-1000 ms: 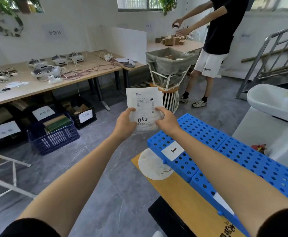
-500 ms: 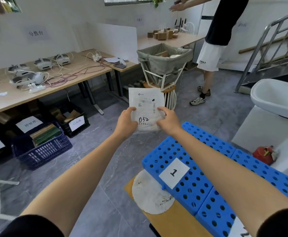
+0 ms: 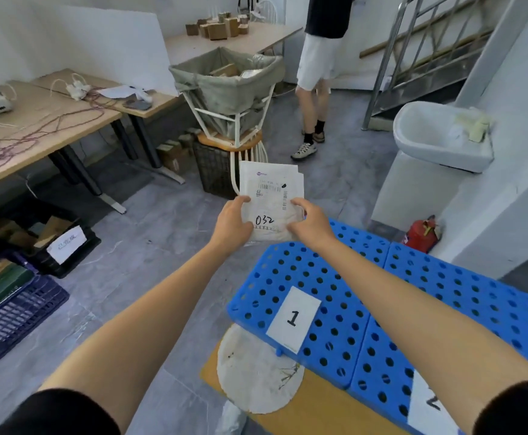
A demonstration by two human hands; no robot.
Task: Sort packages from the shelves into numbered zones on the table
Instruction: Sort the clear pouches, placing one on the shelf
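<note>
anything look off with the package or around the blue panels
The package, gripped by the left hand and right hand, looks crumpled at its lower edge. A stained white disc pokes out from under the blue panel marked 1. Cables lie tangled on the desk.

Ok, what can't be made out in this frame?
- package: head view, printed text too small and blurred; only the handwritten 032 reads.
- its lower corners: covered by the left hand and right hand.
- second zone label: digit partly hidden by the right arm.
- other person: cut off above the chest by the top edge.
- crate tag: writing blurred.
</note>
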